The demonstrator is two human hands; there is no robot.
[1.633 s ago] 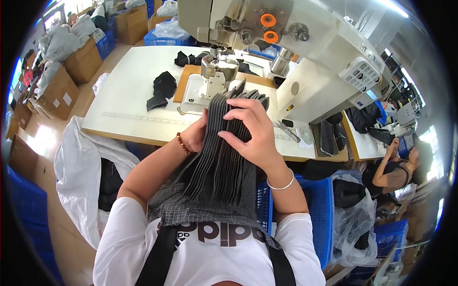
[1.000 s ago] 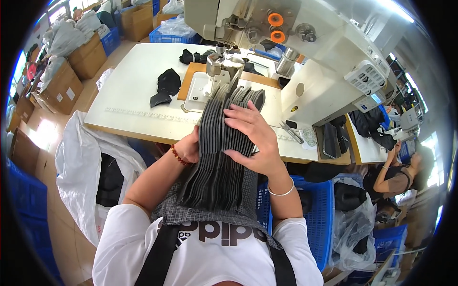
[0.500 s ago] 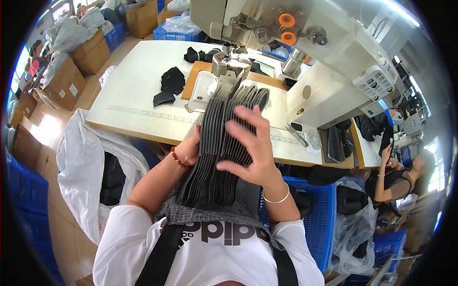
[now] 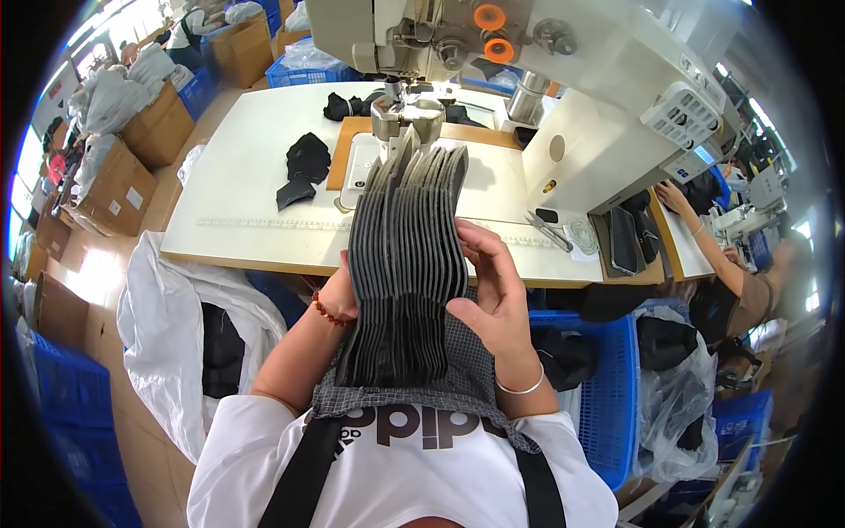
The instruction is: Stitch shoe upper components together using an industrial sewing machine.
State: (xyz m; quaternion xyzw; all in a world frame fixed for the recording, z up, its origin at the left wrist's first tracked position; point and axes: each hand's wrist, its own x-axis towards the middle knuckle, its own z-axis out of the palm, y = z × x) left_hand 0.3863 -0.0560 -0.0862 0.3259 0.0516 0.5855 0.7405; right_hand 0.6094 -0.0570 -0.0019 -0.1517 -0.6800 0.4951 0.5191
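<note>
A thick stack of dark grey, curved padded fabric pieces (image 4: 409,255) stands on edge in front of me, over the grey checked apron (image 4: 471,356) on my lap. Its lighter upper ends reach over the table's front edge towards the sewing machine's needle area (image 4: 407,114). My left hand (image 4: 339,292), with a red bead bracelet at the wrist, grips the stack from the left; some of its fingers are hidden behind it. My right hand (image 4: 502,304) is at the stack's right side, fingers curved and thumb apart, its fingertips near or against the outer pieces.
On the white table (image 4: 246,167) lie black fabric pieces (image 4: 305,167), scissors (image 4: 547,231) and a clear ruler (image 4: 273,223). A white sack (image 4: 172,308) stands left, a blue crate (image 4: 607,396) right. Another person (image 4: 735,277) works at the far right.
My right hand has moved from over the front of the stack to its right side. The stack has become more even and upright. The other person's arm has reached forward.
</note>
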